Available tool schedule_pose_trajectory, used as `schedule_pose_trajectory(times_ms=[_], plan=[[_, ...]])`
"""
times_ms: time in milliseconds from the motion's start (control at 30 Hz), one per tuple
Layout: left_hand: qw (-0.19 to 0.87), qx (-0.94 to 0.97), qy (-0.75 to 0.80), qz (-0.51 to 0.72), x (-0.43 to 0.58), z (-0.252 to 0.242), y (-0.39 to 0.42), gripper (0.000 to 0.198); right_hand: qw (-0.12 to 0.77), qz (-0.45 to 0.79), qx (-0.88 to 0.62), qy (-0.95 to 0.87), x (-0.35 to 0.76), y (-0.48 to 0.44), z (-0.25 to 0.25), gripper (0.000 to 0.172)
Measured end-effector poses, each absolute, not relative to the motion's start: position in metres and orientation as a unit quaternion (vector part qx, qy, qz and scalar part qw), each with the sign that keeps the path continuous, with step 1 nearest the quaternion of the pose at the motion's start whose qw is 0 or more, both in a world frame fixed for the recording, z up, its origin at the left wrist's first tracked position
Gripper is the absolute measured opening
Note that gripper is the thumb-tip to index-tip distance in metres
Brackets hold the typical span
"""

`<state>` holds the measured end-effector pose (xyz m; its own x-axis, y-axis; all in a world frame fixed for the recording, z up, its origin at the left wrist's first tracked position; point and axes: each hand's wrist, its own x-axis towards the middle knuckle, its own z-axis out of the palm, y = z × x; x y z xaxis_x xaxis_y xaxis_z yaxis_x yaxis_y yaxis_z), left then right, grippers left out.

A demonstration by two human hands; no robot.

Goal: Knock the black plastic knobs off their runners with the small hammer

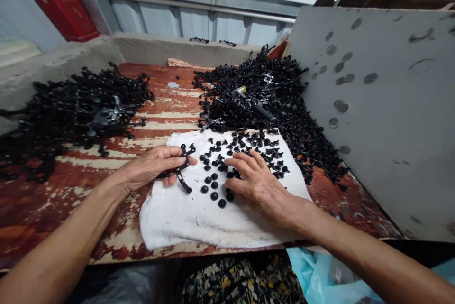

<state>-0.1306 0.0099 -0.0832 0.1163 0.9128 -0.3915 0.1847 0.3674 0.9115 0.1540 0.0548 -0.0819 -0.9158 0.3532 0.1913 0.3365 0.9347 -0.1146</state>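
Observation:
My left hand point(152, 164) is closed on a black branched plastic bracket point(184, 181), pinched between thumb and fingers at the left side of a white cloth point(177, 228). One curved arm of the bracket points down toward me, and short round-ended arms stick out at the top. Over the middle of the cloth, my right hand point(258, 188) has its fingers apart and bent low among small black round caps point(214, 196). Its fingertips partly cover some caps, so whether they touch one is hidden. Several caps lie flange-up beside the fingers; others behind lie tipped over.
A large heap of black brackets point(249, 90) lies behind the cloth, with a dark-handled tool point(266, 113) on it. Another heap point(81, 109) is at the left. A grey spotted panel point(373, 105) stands at the right. The worn red-brown table point(106, 195) has a front edge near me.

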Motion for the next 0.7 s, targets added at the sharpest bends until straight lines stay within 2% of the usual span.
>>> schedule_pose_trajectory(times_ms=[200, 367, 533, 700], plan=[[0.57, 0.482, 0.591, 0.307, -0.132, -0.084, 0.01, 0.049, 0.149, -0.01, -0.171, -0.974, 0.147, 0.059, -0.089, 0.018], [0.585, 0.464, 0.585, 0.316, -0.13, -0.083, 0.01, 0.049, 0.135, 0.013, -0.176, -0.975, 0.151, 0.052, -0.084, 0.016], [0.587, 0.466, 0.582, 0.317, -0.13, -0.083, 0.01, 0.048, 0.197, 0.029, -0.191, -0.961, 0.151, 0.056, -0.087, 0.028], [0.584, 0.47, 0.58, 0.319, -0.13, -0.081, 0.009, 0.054, 0.19, 0.014, -0.215, -0.958, 0.138, 0.065, -0.096, 0.04]])
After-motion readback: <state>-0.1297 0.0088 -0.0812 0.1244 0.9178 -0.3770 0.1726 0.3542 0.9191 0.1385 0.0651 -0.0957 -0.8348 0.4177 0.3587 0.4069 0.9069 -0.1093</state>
